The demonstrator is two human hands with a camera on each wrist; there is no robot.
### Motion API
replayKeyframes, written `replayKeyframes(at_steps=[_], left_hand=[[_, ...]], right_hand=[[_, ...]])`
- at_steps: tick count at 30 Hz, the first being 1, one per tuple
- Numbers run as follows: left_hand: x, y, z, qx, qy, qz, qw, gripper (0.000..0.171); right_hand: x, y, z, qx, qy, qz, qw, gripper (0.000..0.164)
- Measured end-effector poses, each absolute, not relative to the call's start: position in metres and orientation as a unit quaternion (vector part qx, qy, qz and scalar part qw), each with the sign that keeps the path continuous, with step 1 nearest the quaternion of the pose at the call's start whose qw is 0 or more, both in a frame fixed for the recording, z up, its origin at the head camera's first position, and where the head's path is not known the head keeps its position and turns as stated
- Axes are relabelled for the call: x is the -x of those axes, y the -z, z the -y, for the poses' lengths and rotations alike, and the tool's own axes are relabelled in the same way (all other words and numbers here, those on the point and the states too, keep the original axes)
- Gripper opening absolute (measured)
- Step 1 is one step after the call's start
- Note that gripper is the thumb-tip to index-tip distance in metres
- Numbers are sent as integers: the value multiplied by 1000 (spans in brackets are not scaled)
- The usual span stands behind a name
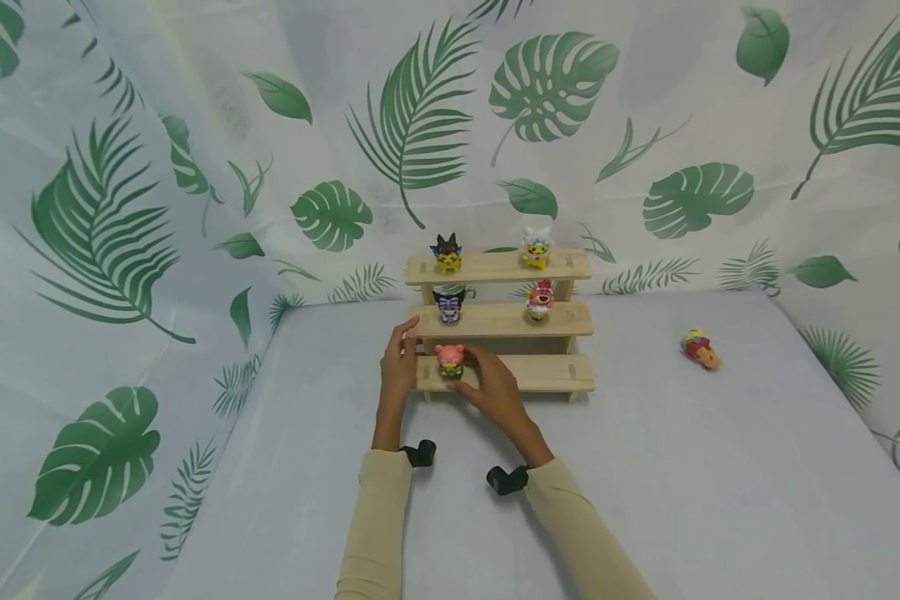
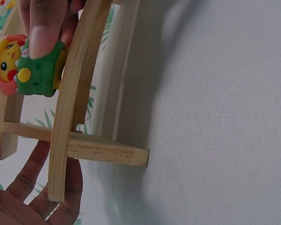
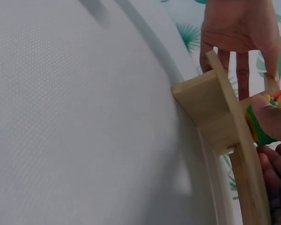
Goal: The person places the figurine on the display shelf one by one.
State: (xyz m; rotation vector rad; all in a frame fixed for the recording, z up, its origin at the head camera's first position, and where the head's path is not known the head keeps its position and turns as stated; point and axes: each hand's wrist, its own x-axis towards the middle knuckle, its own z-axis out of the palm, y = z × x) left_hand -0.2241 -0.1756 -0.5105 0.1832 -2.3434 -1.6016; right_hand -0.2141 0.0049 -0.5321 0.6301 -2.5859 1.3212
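Note:
My right hand (image 1: 498, 392) pinches a small toy figurine (image 1: 450, 362) with a pink hood and green body at the left end of a wooden three-step display stand's lowest shelf (image 1: 525, 372). In the left wrist view the figurine (image 2: 40, 70) shows a yellow face, with the right thumb (image 2: 41, 40) on its green body. At the stand's left side is my left hand (image 1: 399, 358), its fingers fairly straight and touching the shelf ends. These left fingers (image 3: 242, 75) reach past the wood in the right wrist view.
On the middle shelf stand a dark purple figurine (image 1: 450, 307) and a pink one (image 1: 540, 302). The top shelf bears a black-eared figurine (image 1: 447, 253) and a white-topped one (image 1: 537, 248). A red and yellow figurine (image 1: 701, 350) lies on the table (image 1: 682, 467) at right. Leaf-print cloth (image 1: 450, 100) hangs behind.

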Motion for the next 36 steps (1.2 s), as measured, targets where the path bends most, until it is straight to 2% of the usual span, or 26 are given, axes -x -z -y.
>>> replayKeyframes(at_steps=[7, 12, 17, 22, 27, 29, 31, 36], left_hand=[[224, 511, 175, -67, 549, 820, 148, 35], [225, 512, 175, -68, 548, 820, 148, 35], [227, 513, 176, -63, 546, 821, 154, 34], [227, 515, 177, -65, 546, 821, 153, 34], [228, 516, 177, -62, 552, 817, 153, 35], [229, 516, 177, -60, 554, 817, 148, 35], [229, 517, 176, -60, 559, 815, 143, 35], [227, 515, 175, -61, 560, 814, 145, 35]], right_hand=[[206, 520, -30, -207, -523, 827, 17, 76], [203, 508, -63, -207, -535, 819, -17, 62], [204, 502, -106, -194, -525, 829, 4, 41], [207, 504, -149, -96, -520, 846, 65, 29], [215, 507, -184, 103, -536, 824, 148, 37], [220, 507, -201, 181, -535, 808, 169, 46], [226, 508, -218, 243, -527, 796, 171, 57], [241, 519, -257, 321, -504, 789, 143, 76]])
